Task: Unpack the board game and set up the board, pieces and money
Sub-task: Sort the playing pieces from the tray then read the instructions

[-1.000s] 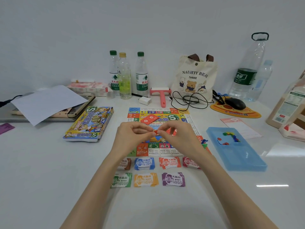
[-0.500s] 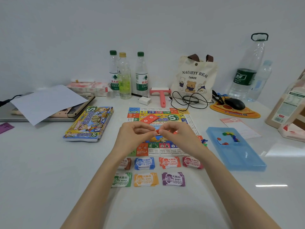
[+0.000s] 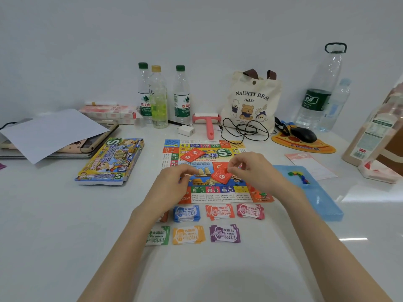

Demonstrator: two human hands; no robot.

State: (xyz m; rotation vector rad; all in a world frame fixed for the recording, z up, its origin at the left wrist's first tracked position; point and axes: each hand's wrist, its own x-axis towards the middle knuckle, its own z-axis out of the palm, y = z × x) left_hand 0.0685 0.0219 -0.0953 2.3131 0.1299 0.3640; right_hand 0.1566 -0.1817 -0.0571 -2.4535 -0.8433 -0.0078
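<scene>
right hand (image 3: 255,173) pinches a red card (image 3: 220,177) over the board (image 3: 218,195) — left hand (image 3: 172,188) fingers curled, can't tell if holding anything

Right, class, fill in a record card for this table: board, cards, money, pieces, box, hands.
board: game board lies flat mid-table
cards: far red stack and near red stack, both on board
money: seven money stacks in two rows before the board
pieces: coloured pieces in the blue tray, right
box: game box left of the board
hands: right hand pinches near red stack; left hand curled, hold unclear
</scene>
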